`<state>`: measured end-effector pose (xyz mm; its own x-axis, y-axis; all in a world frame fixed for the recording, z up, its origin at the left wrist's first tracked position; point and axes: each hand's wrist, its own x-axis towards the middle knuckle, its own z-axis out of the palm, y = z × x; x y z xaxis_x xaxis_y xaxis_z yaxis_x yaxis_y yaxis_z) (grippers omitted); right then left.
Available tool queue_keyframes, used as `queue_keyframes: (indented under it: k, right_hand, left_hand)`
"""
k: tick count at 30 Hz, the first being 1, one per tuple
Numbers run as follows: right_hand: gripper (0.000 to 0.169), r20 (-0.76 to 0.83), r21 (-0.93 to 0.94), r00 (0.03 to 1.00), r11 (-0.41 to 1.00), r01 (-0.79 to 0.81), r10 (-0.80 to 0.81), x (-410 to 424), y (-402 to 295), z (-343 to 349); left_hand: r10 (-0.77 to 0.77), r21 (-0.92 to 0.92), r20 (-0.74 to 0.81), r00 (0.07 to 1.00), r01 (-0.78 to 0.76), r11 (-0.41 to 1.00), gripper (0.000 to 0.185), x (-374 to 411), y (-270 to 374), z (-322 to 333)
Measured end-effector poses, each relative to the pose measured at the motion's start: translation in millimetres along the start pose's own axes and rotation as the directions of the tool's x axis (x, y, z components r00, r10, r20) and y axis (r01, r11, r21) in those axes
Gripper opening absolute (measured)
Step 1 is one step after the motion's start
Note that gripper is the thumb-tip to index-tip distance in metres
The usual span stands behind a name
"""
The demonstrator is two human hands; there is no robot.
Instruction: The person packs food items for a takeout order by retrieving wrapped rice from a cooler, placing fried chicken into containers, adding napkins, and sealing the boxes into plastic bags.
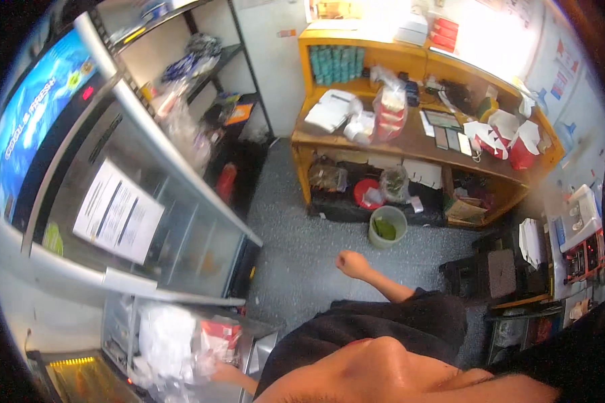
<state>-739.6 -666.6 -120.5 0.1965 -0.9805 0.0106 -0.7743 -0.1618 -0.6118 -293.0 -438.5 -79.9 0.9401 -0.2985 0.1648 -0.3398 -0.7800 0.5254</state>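
Observation:
My left hand (221,372), blurred, reaches to the clear plastic wrapping at the edge of a counter at the lower left; whether its fingers grip the plastic cannot be made out. Beside it lie a pile of white plastic bags (165,345) and a red and white pack (221,338) in clear plastic. In front of my dark shirt, my right hand (352,264) is held over the floor with its fingers curled in and nothing seen in them. Beyond that hand, a translucent bucket (387,237) with green leaves inside stands on the floor.
A glass-door display fridge (191,237) stands at the left, with a shelf rack (222,60) behind it. Ahead is a wooden desk (418,151) with phones, a tablet, papers and red and white boxes. A black stool (500,272) and an equipment table are at the right.

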Motion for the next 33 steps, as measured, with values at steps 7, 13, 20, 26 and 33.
queue_keyframes:
  k: [7, 13, 20, 26, 33]
  right_hand:
    - [0.015, -0.132, 0.032, 0.977, 0.985, -0.167, 0.17, 75.9, 80.4, -78.8]
    - [0.017, -0.14, 0.27, 0.98, 0.958, -0.098, 0.14, 161.1, 114.8, -145.3]
    - [0.018, -0.23, 0.265, 0.93, 0.937, -0.225, 0.289, 262.1, 211.1, -275.9]
    - [0.016, -0.476, 0.222, 0.799, 0.929, -0.296, 0.368, 339.6, 288.9, -349.3]
    - [0.034, -0.753, 0.009, 0.593, 0.905, -0.425, 0.286, 399.0, 302.2, -368.7]
  left_hand:
    - [0.346, -0.267, 0.38, 0.858, -0.257, 0.929, 0.044, -70.0, 264.5, 107.1]
    - [0.555, -0.717, 0.339, 0.76, -0.172, 0.675, 0.031, -130.2, 478.4, 254.0]
    - [0.722, -0.788, 0.042, 0.691, -0.421, 0.449, 0.025, -178.2, 699.7, 443.6]
    - [0.876, -0.762, 0.183, 0.446, -0.499, 0.414, 0.045, -226.6, 823.4, 496.8]
    - [0.838, -0.804, 0.134, 0.53, -0.437, 0.404, 0.061, -266.3, 793.3, 475.0]
